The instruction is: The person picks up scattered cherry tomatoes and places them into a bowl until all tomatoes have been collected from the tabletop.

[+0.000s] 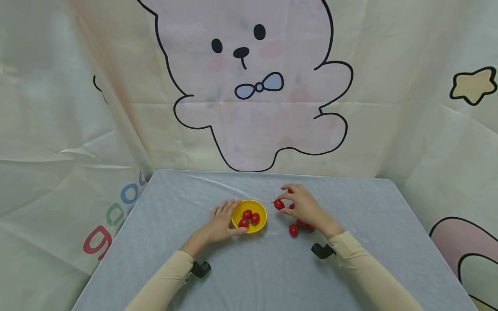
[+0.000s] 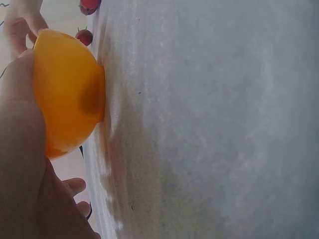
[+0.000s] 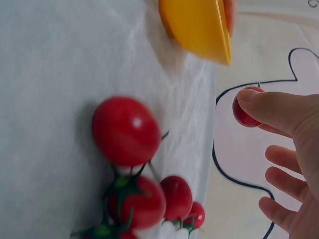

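A small yellow bowl (image 1: 249, 204) stands on the cloth with several red cherry tomatoes (image 1: 247, 214) inside. My left hand (image 1: 221, 225) holds the bowl from its left side, thumb along the near rim and fingers around the far left edge. Right of the bowl, my right hand (image 1: 305, 206) pinches one cherry tomato (image 3: 245, 113) between thumb and index finger, above the table. Its other fingers are spread apart. Below and around this hand lie several more cherry tomatoes (image 3: 125, 130) with green stems, some partly covered by it in the head view.
A pale blue-grey cloth (image 1: 249, 276) covers the table. Behind it hangs a cream curtain (image 1: 373, 129) printed with a cartoon bear, and similar printed curtains flank both sides. Black wrist-camera mounts (image 1: 201, 269) sit at both cuffs, low over the cloth.
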A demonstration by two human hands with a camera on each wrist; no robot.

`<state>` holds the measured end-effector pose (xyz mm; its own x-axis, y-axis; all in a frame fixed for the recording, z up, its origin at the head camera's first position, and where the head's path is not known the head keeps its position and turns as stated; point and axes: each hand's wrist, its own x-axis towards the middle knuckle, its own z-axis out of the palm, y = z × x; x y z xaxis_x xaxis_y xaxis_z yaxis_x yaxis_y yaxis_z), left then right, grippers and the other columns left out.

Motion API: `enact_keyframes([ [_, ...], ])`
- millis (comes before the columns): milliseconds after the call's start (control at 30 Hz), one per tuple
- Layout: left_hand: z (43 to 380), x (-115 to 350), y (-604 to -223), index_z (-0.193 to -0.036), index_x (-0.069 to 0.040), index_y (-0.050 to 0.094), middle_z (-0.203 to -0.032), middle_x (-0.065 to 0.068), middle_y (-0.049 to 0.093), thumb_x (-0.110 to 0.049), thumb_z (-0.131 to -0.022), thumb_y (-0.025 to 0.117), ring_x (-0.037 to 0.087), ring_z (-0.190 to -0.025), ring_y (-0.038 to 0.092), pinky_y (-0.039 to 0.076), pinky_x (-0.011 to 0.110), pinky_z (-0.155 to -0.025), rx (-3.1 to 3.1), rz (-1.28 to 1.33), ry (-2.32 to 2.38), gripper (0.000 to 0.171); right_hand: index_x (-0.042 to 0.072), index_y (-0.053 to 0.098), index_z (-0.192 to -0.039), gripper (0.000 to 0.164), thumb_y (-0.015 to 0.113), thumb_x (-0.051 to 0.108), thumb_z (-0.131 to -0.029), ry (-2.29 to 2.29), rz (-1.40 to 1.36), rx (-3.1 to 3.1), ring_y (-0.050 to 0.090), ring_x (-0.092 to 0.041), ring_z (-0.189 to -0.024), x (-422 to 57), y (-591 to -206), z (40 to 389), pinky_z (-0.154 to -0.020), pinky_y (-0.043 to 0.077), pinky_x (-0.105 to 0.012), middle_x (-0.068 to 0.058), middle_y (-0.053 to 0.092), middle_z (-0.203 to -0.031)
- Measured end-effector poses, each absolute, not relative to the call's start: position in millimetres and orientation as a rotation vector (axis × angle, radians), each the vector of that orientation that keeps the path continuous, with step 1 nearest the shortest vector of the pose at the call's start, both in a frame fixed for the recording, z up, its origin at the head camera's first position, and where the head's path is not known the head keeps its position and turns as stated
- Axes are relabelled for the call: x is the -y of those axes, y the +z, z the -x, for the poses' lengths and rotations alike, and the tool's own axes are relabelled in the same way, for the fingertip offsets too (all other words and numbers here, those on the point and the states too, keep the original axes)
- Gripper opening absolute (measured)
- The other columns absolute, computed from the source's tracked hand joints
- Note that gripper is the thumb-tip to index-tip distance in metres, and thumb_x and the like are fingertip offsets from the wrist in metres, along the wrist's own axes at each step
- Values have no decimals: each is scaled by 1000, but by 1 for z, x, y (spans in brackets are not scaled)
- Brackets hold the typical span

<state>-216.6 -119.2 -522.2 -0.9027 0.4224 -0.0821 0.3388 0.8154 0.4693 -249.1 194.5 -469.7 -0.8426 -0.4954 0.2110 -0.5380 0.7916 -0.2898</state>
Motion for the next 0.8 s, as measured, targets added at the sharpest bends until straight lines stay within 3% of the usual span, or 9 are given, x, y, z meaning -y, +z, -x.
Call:
enact_keyframes([
  [433,215,119,-520,-159,-25,15,-166,12,19,-72,-84,59,42,-153,14,9,67,-120,-2827,-592,699,98,25,73,-114,34,81,32,-81,551,-938,2856,49,-28,-129,-164,-463,242,-101,52,-50,-6,55,-139],
  [800,216,119,-520,-159,-25,13,-166,13,17,-72,-85,56,43,-153,13,10,69,-119,-2827,-617,682,98,22,74,-115,36,82,32,-81,497,-1082,2820,49,-28,-129,-143,-463,236,-105,50,-48,-7,56,-139],
])
